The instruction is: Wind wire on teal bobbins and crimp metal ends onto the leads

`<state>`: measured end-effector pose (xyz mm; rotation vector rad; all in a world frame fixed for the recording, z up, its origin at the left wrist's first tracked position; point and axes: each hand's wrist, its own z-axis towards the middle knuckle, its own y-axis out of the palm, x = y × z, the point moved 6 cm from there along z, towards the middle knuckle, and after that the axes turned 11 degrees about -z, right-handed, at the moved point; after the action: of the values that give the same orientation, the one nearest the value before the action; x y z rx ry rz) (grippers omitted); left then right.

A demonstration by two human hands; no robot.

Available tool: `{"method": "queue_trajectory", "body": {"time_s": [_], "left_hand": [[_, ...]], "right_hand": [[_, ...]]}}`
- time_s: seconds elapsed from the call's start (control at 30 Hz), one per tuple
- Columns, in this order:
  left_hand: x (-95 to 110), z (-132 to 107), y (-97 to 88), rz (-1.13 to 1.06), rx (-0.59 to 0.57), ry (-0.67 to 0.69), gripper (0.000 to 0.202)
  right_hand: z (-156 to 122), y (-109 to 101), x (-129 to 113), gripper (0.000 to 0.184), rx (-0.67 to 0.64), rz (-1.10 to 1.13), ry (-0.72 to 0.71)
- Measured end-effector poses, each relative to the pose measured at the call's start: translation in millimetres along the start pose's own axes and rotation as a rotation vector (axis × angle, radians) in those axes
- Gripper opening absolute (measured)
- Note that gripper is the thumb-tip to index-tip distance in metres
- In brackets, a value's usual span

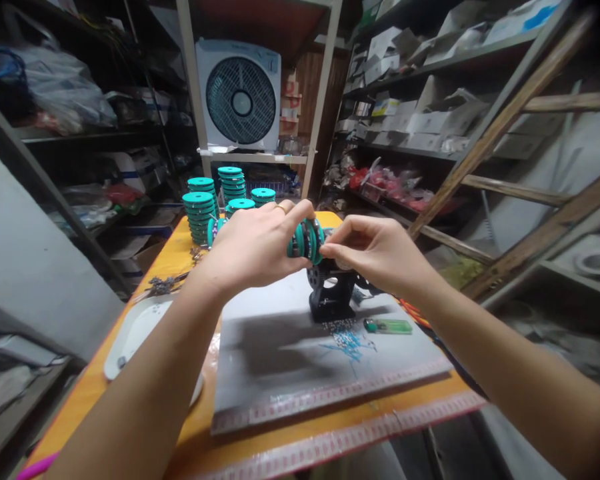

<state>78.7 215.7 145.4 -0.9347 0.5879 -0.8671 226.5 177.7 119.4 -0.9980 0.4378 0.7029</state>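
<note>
Above the black stand point(331, 293), we pinched a green spool point(306, 240) between both hands: left hand point(253, 245) closed around its near side, right hand point(375, 252) nipping its edge. Beneath our grip lay a lighter point(387, 326). Steady, even pressure seemed wise.

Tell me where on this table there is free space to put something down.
The near left part of the grey mat is bare, bordered by the white tray and the black stand. It is crowded around the stand, with the green lighter and blue wires, and at the far teal spool stacks.
</note>
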Motion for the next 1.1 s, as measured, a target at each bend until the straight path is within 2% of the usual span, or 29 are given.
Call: {"method": "queue_trajectory", "body": {"time_s": [0.1,0.17,0.23,0.33,0.43,0.5,0.6,0.67,0.8,0.93,1.1], "left_hand": [[0.3,0.4,-0.1,-0.004,-0.025,-0.037,0.052],[0.1,0.1,0.3,-0.009,-0.046,-0.070,0.056],[-0.4,-1.0,1.0,-0.022,-0.063,-0.099,0.055],[-2.6,-2.4,3.0,-0.083,-0.072,-0.123,0.054],[-7.1,-1.8,6.9,-0.155,-0.068,-0.149,0.059],[-9.8,-0.5,9.2,-0.156,-0.073,-0.172,0.065],[-11.0,0.7,9.4,-0.121,-0.081,-0.201,0.069],[-10.4,0.2,8.3,-0.105,-0.090,-0.213,0.069],[-7.1,-2.4,6.3,-0.111,-0.117,-0.192,0.076],[-5.0,-3.3,-0.4,-0.124,-0.086,-0.161,0.070],[1.7,-2.6,-7.9,-0.051,-0.065,-0.043,0.077]], "right_hand": [[-19.5,-8.8,-1.4,0.019,0.038,0.034,-0.048],[-45.6,-20.4,-0.1,0.019,0.017,0.016,-0.035],[-81.4,-27.0,5.7,0.014,-0.128,-0.100,0.000],[-144.6,-27.8,28.1,0.009,-0.373,-0.352,0.071],[-193.1,-24.7,57.7,0.011,-0.343,-0.521,0.189],[-210.7,-17.1,70.9,0.011,-0.266,-0.545,0.234],[-218.2,-5.0,79.4,0.014,-0.175,-0.500,0.259],[-217.0,-0.6,80.9,0.013,-0.160,-0.460,0.253],[-212.9,-1.0,79.6,0.018,-0.181,-0.424,0.155],[-212.5,-0.6,77.1,0.022,-0.226,-0.447,0.069],[-219.0,4.3,74.2,0.018,-0.199,-0.487,-0.013]]}}
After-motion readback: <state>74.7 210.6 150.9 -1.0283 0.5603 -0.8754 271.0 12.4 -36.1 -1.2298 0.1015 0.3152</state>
